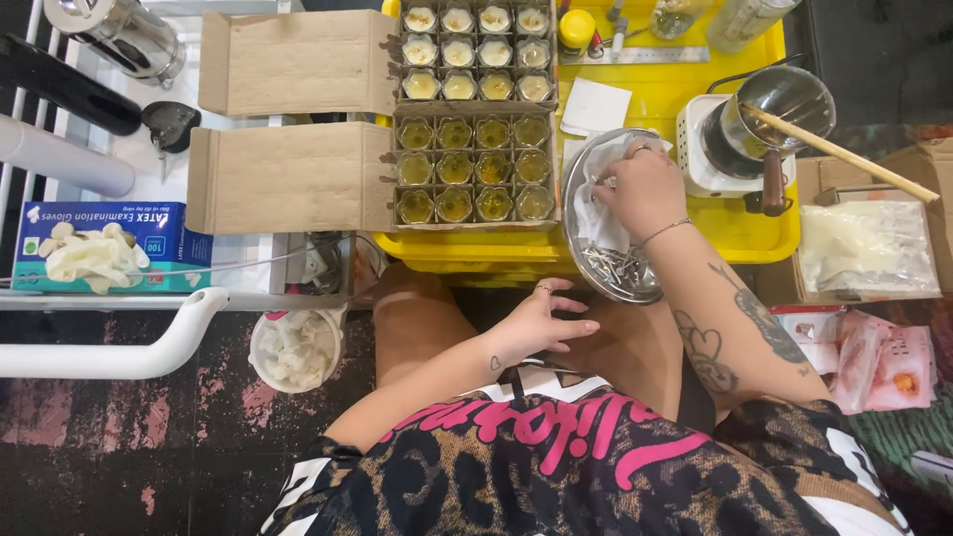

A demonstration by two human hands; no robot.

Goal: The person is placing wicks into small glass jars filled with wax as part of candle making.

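The round shiny metal tray (586, 169) is seen overhanging the front edge of the yellow plastic tray (675, 109), so it could be tipped by downward pressure near its rim, and the small metal wick pieces (615, 266) heaped at its near end could be spilled onto the lap. The right hand (645, 187) is laid on the white paper tissue (596, 223) inside that metal tray, fingers curled on it; whether it is pinched cannot be told. The left hand (541, 323) is rested loosely on the thigh, holding nothing, just below the tray. The cardboard boxes of small filled glass cups (475, 169) stand just left of the right hand.
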